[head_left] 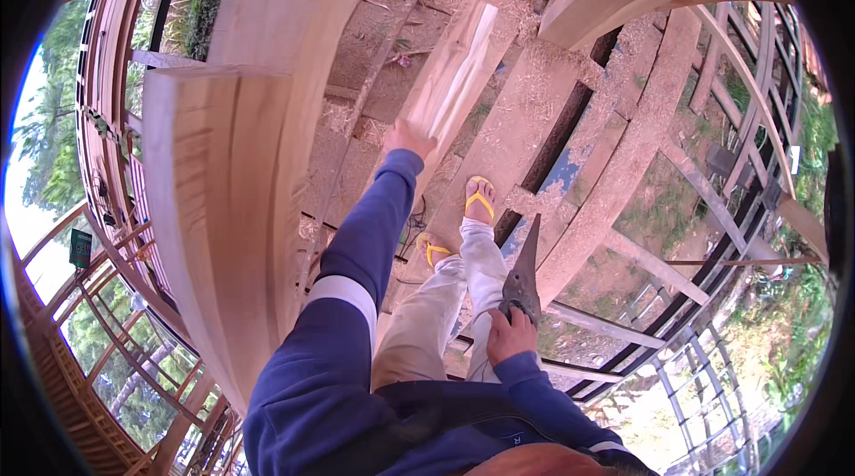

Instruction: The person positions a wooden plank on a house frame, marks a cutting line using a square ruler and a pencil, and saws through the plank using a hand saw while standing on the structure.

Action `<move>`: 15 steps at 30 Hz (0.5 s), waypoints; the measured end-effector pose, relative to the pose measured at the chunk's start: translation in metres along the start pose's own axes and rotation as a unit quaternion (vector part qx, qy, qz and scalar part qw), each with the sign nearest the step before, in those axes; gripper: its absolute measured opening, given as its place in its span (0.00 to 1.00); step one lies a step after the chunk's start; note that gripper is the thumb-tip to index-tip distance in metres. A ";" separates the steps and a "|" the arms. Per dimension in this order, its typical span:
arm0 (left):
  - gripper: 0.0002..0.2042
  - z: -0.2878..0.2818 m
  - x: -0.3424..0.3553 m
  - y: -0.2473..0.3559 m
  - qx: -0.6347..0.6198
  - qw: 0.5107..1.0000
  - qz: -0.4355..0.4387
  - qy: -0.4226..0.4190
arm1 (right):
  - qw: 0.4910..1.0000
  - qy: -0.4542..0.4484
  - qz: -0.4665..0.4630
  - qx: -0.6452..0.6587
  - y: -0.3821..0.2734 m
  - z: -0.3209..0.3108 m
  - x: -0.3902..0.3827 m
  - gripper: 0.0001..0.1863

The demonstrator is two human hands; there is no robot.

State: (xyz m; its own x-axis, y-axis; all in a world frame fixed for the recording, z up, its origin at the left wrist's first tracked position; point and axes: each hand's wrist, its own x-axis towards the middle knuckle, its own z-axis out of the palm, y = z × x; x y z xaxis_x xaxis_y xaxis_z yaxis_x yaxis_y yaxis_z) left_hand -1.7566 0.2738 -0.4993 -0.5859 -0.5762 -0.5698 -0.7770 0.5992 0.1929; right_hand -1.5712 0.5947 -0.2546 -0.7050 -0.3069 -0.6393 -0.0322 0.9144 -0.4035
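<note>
The left hand (411, 137) has its grip on the pale board (459, 66) beyond the feet (481, 197) and the right hand (512, 336) clenches the handsaw (524, 276) clear of it — both are held, any cutting seems left to do.

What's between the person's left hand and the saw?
In the head view, the right foot in its yellow flip-flop lies between the left hand and the saw.
</note>
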 end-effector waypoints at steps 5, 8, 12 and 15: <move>0.31 0.055 0.083 0.039 0.012 0.994 0.021 0.110 | 1.000 -0.004 0.003 -0.007 0.009 -0.009 0.015 0.17; 0.32 0.088 0.073 0.047 0.029 0.981 0.133 0.137 | 1.000 -0.014 0.018 0.004 0.010 -0.007 0.021 0.16; 0.33 0.145 -0.023 0.007 0.062 0.997 0.035 0.013 | 1.000 0.001 -0.006 0.019 0.002 -0.007 0.015 0.14; 0.17 0.138 -0.142 -0.045 0.059 0.954 0.017 -0.292 | 0.999 -0.002 0.018 0.028 0.008 0.013 0.002 0.14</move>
State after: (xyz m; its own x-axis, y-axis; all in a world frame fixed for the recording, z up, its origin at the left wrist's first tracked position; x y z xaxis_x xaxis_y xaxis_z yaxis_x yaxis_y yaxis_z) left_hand -1.6072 0.4054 -0.5371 -0.3548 -0.1686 -0.9196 -0.7088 0.6899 0.1470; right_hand -1.5639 0.5977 -0.2677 -0.7027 -0.2755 -0.6560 0.0324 0.9086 -0.4164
